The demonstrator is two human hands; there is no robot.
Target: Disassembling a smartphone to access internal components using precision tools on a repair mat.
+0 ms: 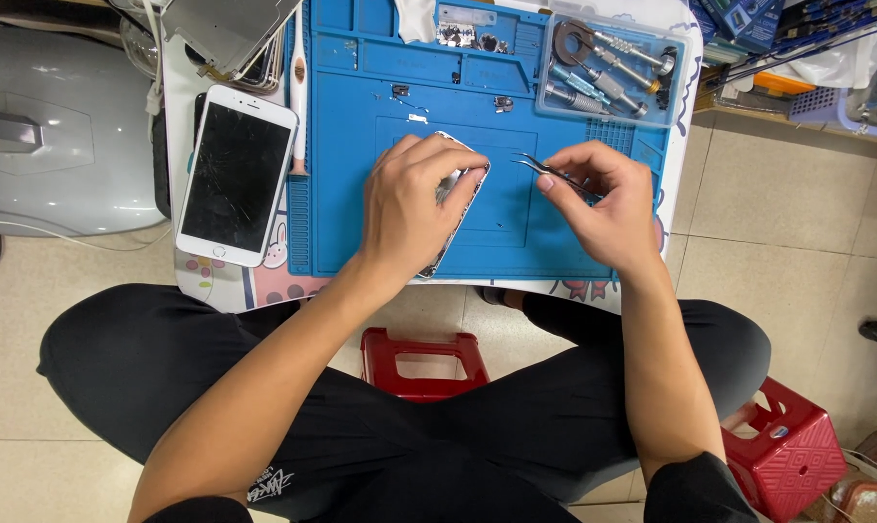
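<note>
Under left hand (411,215): silver-edged phone frame (462,208) (mostly hidden).

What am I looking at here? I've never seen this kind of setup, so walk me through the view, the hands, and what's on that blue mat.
There is one picture, from a camera on the person's head, looking down past their crossed legs at a small table. No machine: two bare hands. The left hand presses down on an opened phone body lying on a blue work mat. The right hand pinches thin metal tweezers, tips pointing toward the phone body. Left of the mat lies a white phone with a cracked dark screen. A clear tray of screwdriver tools sits at the mat's far right corner. Red stools stand on the floor.
</note>
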